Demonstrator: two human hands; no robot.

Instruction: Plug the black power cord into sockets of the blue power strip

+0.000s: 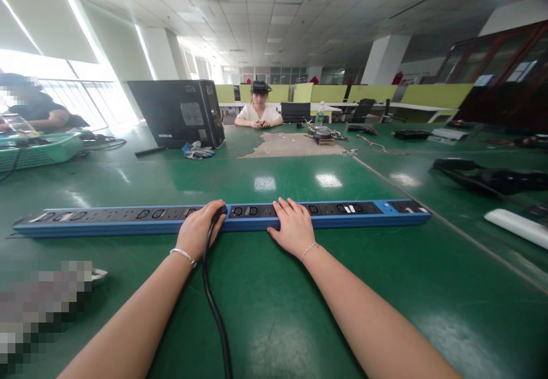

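A long blue power strip [248, 225] with a black socket face lies crosswise on the green table. My left hand [199, 228] is closed around a black plug [220, 212] at the strip's middle; its thick black cable [209, 282] runs down toward the near edge. Whether the plug sits in a socket is hidden by my fingers. Right of it, my right hand [295, 225] spans the strip, fingers over the top and thumb at the near side, gripping it.
Behind the strip stand a black computer case [177, 113] and a pair of gloves [197, 150]. A green basket [40, 148] is at left, a black object [492, 176] and a white bar [518, 228] at right. One person sits opposite, another at far left.
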